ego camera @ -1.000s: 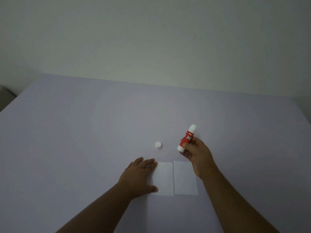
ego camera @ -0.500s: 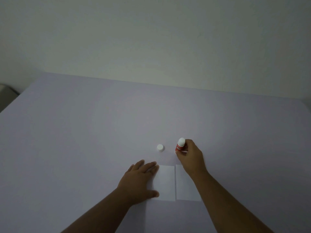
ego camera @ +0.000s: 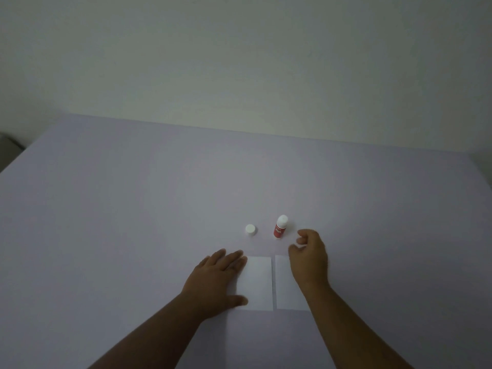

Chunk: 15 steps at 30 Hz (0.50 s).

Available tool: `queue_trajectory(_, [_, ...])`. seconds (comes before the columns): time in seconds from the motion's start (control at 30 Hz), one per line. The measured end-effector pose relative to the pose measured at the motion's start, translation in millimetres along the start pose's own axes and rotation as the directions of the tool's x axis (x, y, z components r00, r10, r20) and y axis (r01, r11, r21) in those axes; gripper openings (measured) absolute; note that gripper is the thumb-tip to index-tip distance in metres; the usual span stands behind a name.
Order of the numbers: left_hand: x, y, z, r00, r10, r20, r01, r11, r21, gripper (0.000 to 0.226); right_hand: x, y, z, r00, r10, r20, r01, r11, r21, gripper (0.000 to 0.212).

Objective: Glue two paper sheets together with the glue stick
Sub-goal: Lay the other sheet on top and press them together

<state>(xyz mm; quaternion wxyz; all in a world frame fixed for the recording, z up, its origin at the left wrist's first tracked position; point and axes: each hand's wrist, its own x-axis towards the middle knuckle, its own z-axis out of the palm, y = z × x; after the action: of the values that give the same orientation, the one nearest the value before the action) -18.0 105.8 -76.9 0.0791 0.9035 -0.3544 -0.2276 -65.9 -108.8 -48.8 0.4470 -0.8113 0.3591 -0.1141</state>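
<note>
Two white paper sheets lie side by side on the table: the left sheet (ego camera: pixel 257 282) and the right sheet (ego camera: pixel 286 284). My left hand (ego camera: pixel 215 279) rests flat, fingers spread, on the left sheet's left edge. A red glue stick (ego camera: pixel 280 227) with a white top stands upright beyond the sheets. Its white cap (ego camera: pixel 250 230) sits apart to its left. My right hand (ego camera: pixel 308 258) hovers over the right sheet's far corner, just right of the glue stick, fingers curled apart and holding nothing.
The wide pale purple table (ego camera: pixel 133 209) runs back to a plain light wall (ego camera: pixel 239 62). Its right edge (ego camera: pixel 482 174) and left edge (ego camera: pixel 16 158) are in view.
My right hand set the glue stick upright on the table, let go of it and drew back to the right. My left hand stayed on the left sheet.
</note>
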Motion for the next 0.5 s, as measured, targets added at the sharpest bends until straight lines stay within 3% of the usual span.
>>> queue_trajectory(0.13, [-4.5, -6.8, 2.4, 1.000, 0.015, -0.022, -0.015, 1.000, 0.026, 0.088, -29.1, 0.4, -0.3, 0.972, 0.058, 0.227, -0.031, 0.992, -0.122, 0.017])
queue_trajectory(0.2, [-5.5, -9.7, 3.6, 1.000, 0.021, -0.017, -0.021, 0.999, 0.033, 0.087, -38.8, -0.9, 3.6, 0.950, 0.047, 0.308, 0.022, 0.976, -0.215, 0.036])
queue_trajectory(0.27, [-5.7, -11.9, 5.4, 0.999, 0.027, -0.017, -0.026, 0.999, 0.035, 0.085, -44.1, -1.4, 8.6, 0.937, 0.060, 0.343, 0.036, 0.964, -0.265, 0.042])
queue_trajectory(0.5, [-5.3, -16.3, 9.4, 0.999, 0.042, -0.033, -0.041, 0.999, 0.025, 0.085, -44.5, -8.6, 17.2, 0.920, 0.190, 0.343, -0.085, 0.951, -0.297, 0.033])
